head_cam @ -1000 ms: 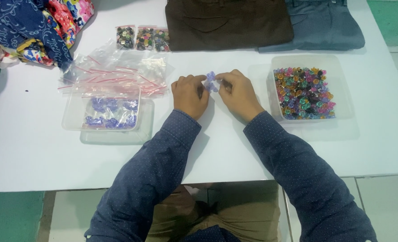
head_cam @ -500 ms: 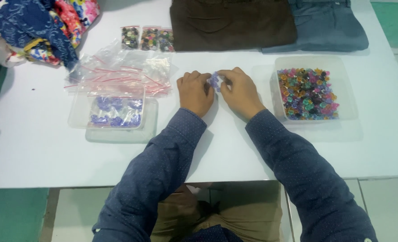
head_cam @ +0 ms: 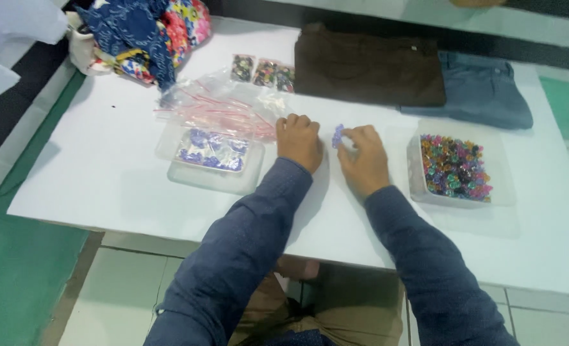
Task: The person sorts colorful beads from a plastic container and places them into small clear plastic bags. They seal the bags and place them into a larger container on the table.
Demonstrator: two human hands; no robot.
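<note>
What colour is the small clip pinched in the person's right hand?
Pale purple. The small clip shows best in the head view, at the right hand fingertips.

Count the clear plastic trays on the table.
2. One tray left of the left hand holds purple pieces; the other tray right of the right hand holds mixed-colour pieces. None seems hidden.

The desk (head_cam: 105,173) has free room along its near edge and at the near left corner; a hand can pass there. Between the two hands is a narrow bare gap. At the left stands a clear tray (head_cam: 211,157) with plastic bags (head_cam: 223,106) behind it. At the right a tray of coloured beads (head_cam: 454,168) blocks the way. Folded brown trousers (head_cam: 368,64) and blue jeans (head_cam: 483,93) fill the far edge, and a fabric heap (head_cam: 143,32) takes the far left corner.
</note>
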